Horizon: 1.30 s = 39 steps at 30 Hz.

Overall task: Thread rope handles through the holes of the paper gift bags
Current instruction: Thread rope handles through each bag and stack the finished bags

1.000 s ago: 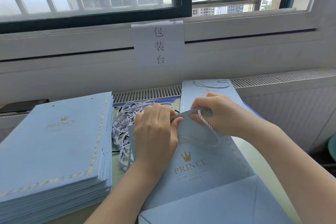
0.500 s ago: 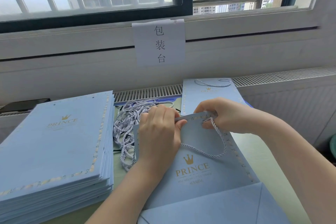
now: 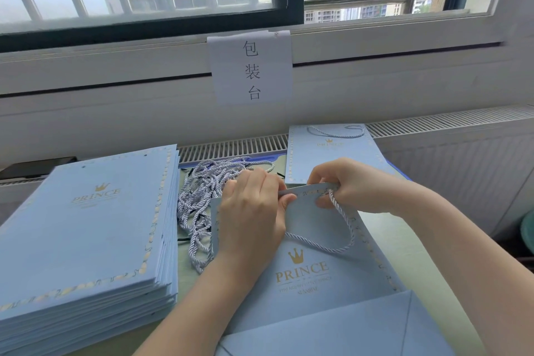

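Blue paper makes up the gift bag (image 3: 312,277) lying flat on the table (image 3: 410,243) in front of the person, its gold crown and PRINCE print facing up. The left hand (image 3: 254,217) curls its fingers over the bag's top edge and pinches it with the thumb. The right hand (image 3: 355,185) pinches the same edge further right, fingers clamped where the rope handle (image 3: 344,228) comes out of the paper; the rope hangs down in a loop across the bag's face. A loose bundle of ropes (image 3: 202,196) lies just left of the bag, between it and a tall stack of flat bags (image 3: 86,228). Behind the hands lies a finished bag (image 3: 332,153) with its handle in place. A paper sign (image 3: 251,66) hangs from the window sill.
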Each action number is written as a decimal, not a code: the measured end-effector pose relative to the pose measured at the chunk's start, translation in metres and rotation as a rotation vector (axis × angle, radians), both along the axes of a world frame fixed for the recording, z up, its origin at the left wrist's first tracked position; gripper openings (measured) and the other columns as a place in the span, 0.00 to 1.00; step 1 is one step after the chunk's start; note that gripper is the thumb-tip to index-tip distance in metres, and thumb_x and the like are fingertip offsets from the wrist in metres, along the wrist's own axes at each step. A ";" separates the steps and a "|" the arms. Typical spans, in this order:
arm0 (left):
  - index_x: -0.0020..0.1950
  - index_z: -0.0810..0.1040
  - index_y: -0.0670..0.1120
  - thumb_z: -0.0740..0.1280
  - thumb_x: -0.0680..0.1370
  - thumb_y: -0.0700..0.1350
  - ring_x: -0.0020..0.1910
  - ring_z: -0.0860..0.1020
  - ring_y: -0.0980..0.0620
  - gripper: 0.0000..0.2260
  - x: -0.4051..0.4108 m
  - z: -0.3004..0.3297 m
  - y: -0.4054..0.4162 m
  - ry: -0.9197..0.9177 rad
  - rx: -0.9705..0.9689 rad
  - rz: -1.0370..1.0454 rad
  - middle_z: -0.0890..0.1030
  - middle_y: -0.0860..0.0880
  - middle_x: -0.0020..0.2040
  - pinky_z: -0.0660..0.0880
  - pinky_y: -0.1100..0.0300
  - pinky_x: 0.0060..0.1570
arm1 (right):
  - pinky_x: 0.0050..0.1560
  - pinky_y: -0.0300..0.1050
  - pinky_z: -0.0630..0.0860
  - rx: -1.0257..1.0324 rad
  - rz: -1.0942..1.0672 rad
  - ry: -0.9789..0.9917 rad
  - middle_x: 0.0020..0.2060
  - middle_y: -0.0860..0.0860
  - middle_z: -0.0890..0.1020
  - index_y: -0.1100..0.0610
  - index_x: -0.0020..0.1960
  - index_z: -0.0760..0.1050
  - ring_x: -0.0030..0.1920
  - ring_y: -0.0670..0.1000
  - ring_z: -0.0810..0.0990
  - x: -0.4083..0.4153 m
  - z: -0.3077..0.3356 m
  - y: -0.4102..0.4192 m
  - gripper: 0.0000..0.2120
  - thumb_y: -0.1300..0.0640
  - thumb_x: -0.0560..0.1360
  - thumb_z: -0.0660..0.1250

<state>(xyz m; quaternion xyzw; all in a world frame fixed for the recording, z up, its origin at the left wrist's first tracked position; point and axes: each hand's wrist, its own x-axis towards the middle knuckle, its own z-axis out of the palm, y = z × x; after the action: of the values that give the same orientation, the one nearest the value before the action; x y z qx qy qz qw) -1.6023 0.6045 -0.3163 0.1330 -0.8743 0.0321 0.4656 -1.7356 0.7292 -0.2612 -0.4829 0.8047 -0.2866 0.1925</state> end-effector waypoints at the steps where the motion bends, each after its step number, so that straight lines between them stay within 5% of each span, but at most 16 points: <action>1: 0.40 0.74 0.47 0.61 0.73 0.51 0.40 0.73 0.48 0.09 0.000 0.000 0.000 -0.002 -0.001 0.001 0.75 0.51 0.38 0.63 0.57 0.41 | 0.33 0.36 0.70 -0.002 -0.006 0.018 0.32 0.44 0.78 0.47 0.40 0.75 0.32 0.45 0.74 0.001 -0.001 -0.001 0.11 0.62 0.73 0.69; 19: 0.40 0.75 0.48 0.60 0.72 0.53 0.41 0.71 0.50 0.10 -0.004 -0.003 -0.008 0.013 0.088 0.014 0.76 0.52 0.38 0.63 0.58 0.41 | 0.48 0.42 0.78 -0.068 -0.037 -0.072 0.43 0.49 0.85 0.52 0.49 0.82 0.45 0.47 0.83 0.002 -0.001 -0.003 0.10 0.64 0.76 0.66; 28: 0.39 0.75 0.48 0.66 0.70 0.51 0.39 0.74 0.48 0.08 -0.005 -0.006 -0.006 -0.041 0.059 0.040 0.75 0.51 0.37 0.63 0.57 0.40 | 0.32 0.36 0.67 0.025 0.012 0.119 0.34 0.42 0.74 0.43 0.43 0.70 0.33 0.41 0.71 -0.002 -0.009 -0.003 0.11 0.58 0.79 0.61; 32: 0.38 0.75 0.47 0.67 0.69 0.51 0.38 0.74 0.48 0.08 -0.005 -0.007 -0.005 -0.037 0.060 0.024 0.74 0.51 0.36 0.67 0.57 0.40 | 0.31 0.32 0.66 0.022 0.026 0.158 0.37 0.44 0.77 0.43 0.41 0.70 0.34 0.43 0.72 -0.001 -0.008 -0.003 0.11 0.57 0.79 0.61; 39: 0.37 0.74 0.48 0.59 0.72 0.53 0.39 0.72 0.48 0.11 -0.003 -0.005 -0.006 -0.045 0.055 0.009 0.75 0.52 0.36 0.63 0.57 0.39 | 0.47 0.39 0.74 0.071 0.086 -0.009 0.44 0.43 0.83 0.44 0.47 0.76 0.44 0.44 0.79 -0.006 -0.001 0.007 0.09 0.59 0.75 0.68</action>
<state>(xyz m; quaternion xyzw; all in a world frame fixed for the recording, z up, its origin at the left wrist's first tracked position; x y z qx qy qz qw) -1.6054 0.5985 -0.3212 0.1491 -0.8846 0.0131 0.4417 -1.7414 0.7357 -0.2625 -0.5086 0.7920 -0.2516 0.2253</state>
